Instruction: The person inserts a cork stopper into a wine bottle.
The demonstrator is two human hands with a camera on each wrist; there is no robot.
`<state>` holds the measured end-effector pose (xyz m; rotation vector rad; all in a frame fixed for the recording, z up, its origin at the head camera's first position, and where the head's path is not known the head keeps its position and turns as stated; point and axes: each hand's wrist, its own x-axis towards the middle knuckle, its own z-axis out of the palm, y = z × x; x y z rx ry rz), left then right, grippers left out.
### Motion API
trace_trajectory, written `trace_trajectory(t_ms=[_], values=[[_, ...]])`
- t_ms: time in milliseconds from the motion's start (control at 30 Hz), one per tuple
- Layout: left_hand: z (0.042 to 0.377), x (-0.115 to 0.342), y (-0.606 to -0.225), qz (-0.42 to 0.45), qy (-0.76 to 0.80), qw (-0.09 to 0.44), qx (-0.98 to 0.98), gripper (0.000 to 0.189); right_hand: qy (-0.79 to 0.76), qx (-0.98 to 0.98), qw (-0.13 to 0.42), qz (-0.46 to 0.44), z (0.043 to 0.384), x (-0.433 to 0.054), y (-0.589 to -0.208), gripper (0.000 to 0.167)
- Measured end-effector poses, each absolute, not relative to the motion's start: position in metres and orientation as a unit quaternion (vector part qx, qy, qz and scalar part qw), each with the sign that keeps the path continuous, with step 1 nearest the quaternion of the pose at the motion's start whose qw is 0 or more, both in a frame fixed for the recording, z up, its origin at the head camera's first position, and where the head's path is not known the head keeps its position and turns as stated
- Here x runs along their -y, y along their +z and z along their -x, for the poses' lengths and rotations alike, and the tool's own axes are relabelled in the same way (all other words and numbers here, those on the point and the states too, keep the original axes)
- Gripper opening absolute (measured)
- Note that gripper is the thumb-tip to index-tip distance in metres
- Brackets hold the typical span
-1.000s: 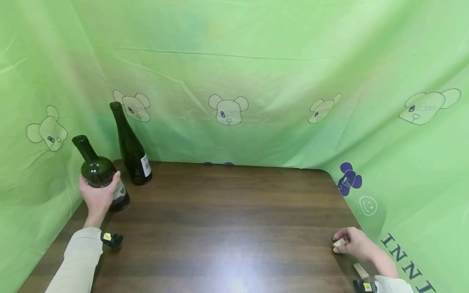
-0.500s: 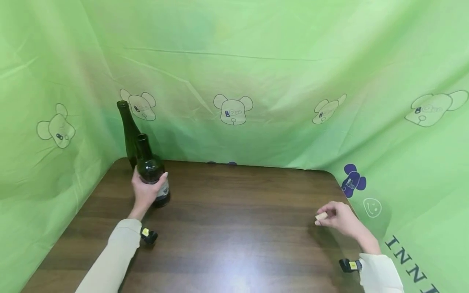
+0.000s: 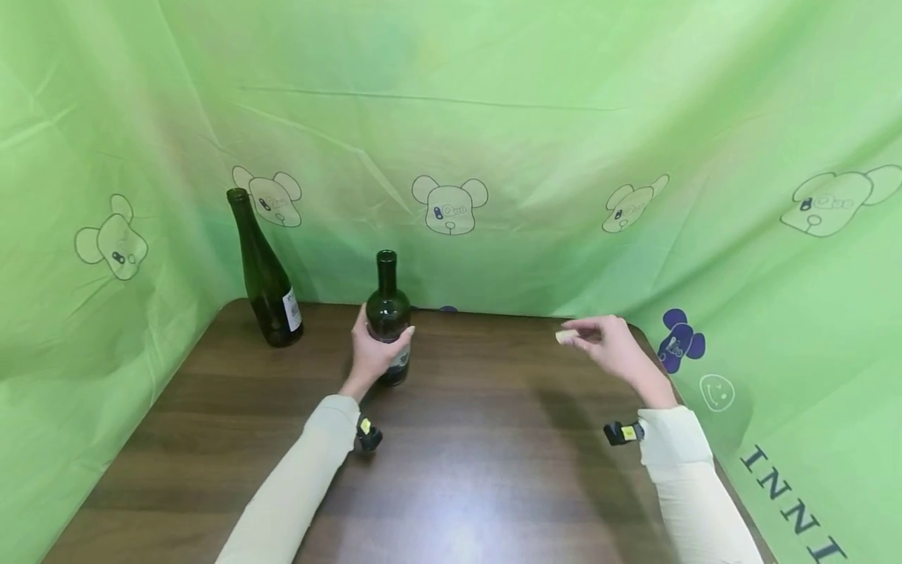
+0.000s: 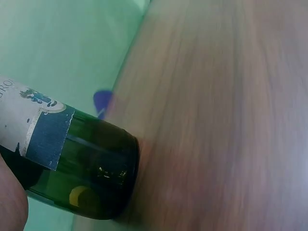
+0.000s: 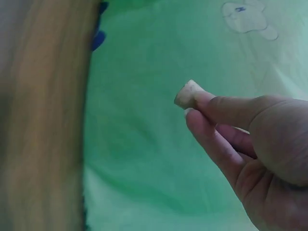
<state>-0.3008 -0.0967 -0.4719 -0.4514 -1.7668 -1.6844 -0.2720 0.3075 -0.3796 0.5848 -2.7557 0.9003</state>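
Note:
My left hand (image 3: 372, 354) grips a dark green wine bottle (image 3: 387, 308) round its body, near the back middle of the table. The bottle stands nearly upright, its mouth uncovered. In the left wrist view, its worn white and blue label (image 4: 36, 125) and its base show close over the wood. Raised above the right side of the table, my right hand (image 3: 611, 348) pinches a small pale cork (image 5: 186, 95) between thumb and fingertips. The cork's free end points left towards the bottle, well apart from it.
A taller, slimmer green bottle (image 3: 264, 274) with a white label stands at the back left corner of the brown wooden table (image 3: 458, 439). A green curtain (image 3: 535, 141) printed with bear heads hangs close behind and along both sides.
My left hand has brought the wine bottle rightwards from the left side, past the slim bottle. My right hand has lifted the cork off the table and moved it up and left.

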Motion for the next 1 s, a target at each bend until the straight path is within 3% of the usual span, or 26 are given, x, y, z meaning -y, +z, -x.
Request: trace_trajectory(t_ms=[567, 833, 1000], values=[[0.301, 0.038, -0.472, 0.182, -0.647, 0.318, 0.669, 0.064, 0.356, 0.9, 0.145, -0.208, 0.293, -0.255, -0.339, 0.021], [0.298, 0.024, -0.473, 0.179, -0.646, 0.313, 0.673, 0.064, 0.384, 0.892, 0.129, -0.202, 0.297, -0.237, -0.334, 0.02], [0.297, 0.007, -0.477, 0.184, -0.656, 0.283, 0.675, 0.063, 0.372, 0.886, 0.158, -0.227, 0.295, -0.233, -0.33, 0.031]])
